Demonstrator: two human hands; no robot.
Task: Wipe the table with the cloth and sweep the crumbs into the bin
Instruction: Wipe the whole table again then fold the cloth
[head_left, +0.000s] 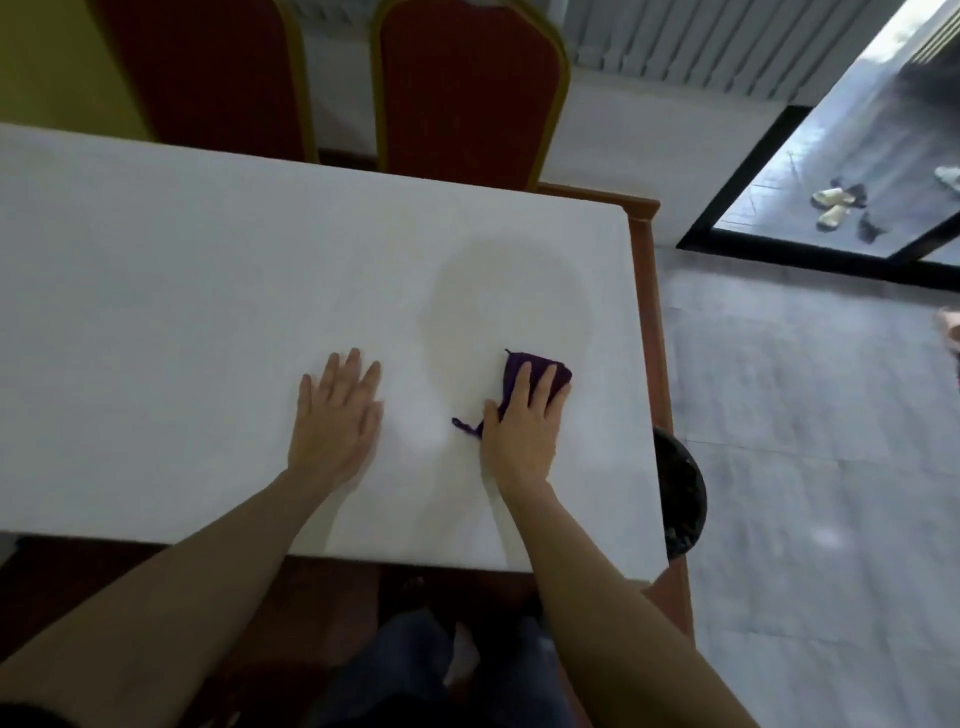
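From the head view, the wiping step looks under way: the right hand (522, 415) presses flat, fingers straight, on the purple cloth (540, 376) near the right end of the white tabletop (182, 291), while the left hand (335, 410) rests released, palm down. Next, push the crumpled, dark cloth toward the bin (678, 499) just below that edge; no crumbs are discernible.

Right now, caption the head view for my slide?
Right hand presses cloth on table; left hand flat; bin beside.
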